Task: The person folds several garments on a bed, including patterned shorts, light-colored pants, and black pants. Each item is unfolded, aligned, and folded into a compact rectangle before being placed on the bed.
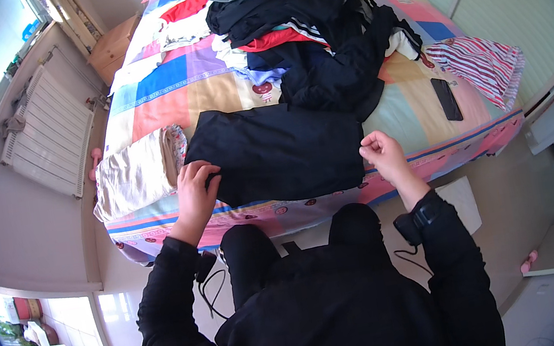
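Note:
A folded black garment [279, 151] lies flat across the near end of the bed, its front edge close to the mattress edge. My left hand [197, 190] is at its left side, thumb and fingers pinching the cloth. At the opposite side, the fingertips of my right hand [383, 154] meet on the garment's right edge. Just left of my left hand rests a folded beige cloth [134, 173] with a floral-patterned piece along its right side. Behind the black garment, a heap of dark clothes [307, 13] touches its back edge.
A smartphone [446, 99] and a red-and-white striped garment [481, 68] lie on the right of the patchwork-print bedspread [164, 101]. White and red clothes [184, 20] are farther back. A radiator [53, 131] stands under the left window. A wooden nightstand [116, 46] is beside the bed.

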### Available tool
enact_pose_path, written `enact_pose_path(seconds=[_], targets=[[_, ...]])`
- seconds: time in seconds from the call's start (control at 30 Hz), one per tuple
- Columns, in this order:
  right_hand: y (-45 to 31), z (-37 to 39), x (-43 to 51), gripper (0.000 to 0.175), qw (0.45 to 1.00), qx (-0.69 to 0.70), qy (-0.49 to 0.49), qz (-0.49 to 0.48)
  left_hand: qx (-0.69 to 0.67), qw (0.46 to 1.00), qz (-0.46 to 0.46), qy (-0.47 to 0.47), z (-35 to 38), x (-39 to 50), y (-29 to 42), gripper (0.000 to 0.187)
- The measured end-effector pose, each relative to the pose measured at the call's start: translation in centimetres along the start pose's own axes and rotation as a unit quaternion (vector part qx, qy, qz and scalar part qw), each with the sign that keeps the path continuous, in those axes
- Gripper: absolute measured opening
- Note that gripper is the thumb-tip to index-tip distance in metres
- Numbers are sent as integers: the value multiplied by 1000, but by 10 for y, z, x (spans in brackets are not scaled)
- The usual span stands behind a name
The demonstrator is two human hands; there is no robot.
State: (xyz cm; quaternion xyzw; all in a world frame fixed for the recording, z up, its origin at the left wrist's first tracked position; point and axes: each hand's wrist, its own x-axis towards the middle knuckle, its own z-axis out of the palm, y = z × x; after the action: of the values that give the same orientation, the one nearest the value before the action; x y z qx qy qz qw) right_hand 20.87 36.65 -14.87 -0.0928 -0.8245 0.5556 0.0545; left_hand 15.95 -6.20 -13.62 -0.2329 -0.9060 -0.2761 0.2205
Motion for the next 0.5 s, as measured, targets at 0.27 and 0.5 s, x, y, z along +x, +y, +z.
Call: enact_pose_path(seconds=[0.27, 0.5], targets=[[-11, 21, -27, 27, 921, -281, 93, -254, 62, 998, 27, -8, 9, 6, -19, 22], [-32, 6, -12, 13, 897, -245, 180, -320, 56, 998, 31, 26, 5, 11, -32, 10]])
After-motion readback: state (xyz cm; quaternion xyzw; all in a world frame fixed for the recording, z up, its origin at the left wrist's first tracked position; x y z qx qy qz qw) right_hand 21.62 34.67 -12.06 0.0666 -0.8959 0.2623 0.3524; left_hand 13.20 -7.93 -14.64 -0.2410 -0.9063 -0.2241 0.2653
